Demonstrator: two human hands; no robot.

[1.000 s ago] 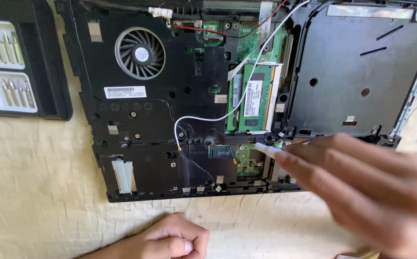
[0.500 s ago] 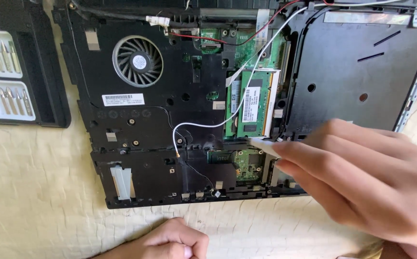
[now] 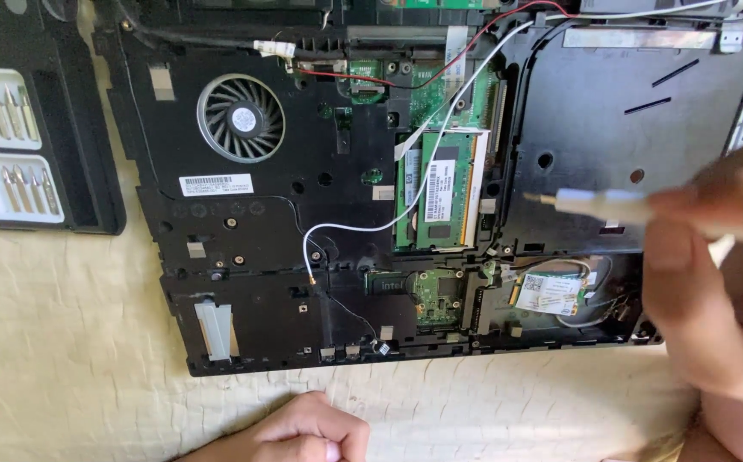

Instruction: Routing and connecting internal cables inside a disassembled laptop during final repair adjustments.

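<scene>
An opened black laptop base (image 3: 243, 222) lies underside up on a cream cloth. My right hand (image 3: 713, 282) hovers over its right side and grips a thin white tool (image 3: 598, 204) whose tip points left, above the empty drive bay (image 3: 628, 128). The hand is blurred. Below the tool lies a small wireless card (image 3: 549, 293). A green memory module (image 3: 440, 190) sits in the middle, crossed by a white antenna wire (image 3: 363, 227). My left hand (image 3: 303, 435) rests as a closed fist on the cloth, just in front of the laptop's near edge.
A round cooling fan (image 3: 241, 117) sits at the upper left of the laptop. A black case (image 3: 89, 171) with rows of screwdriver bits (image 3: 8, 145) lies to the left. Red and white wires (image 3: 474, 51) run along the top. The cream cloth (image 3: 64, 342) covers the surface.
My right hand has pulled back to the right and lifted away from the wireless card, which is now uncovered. The view has shifted slightly. The left fist stays put.
</scene>
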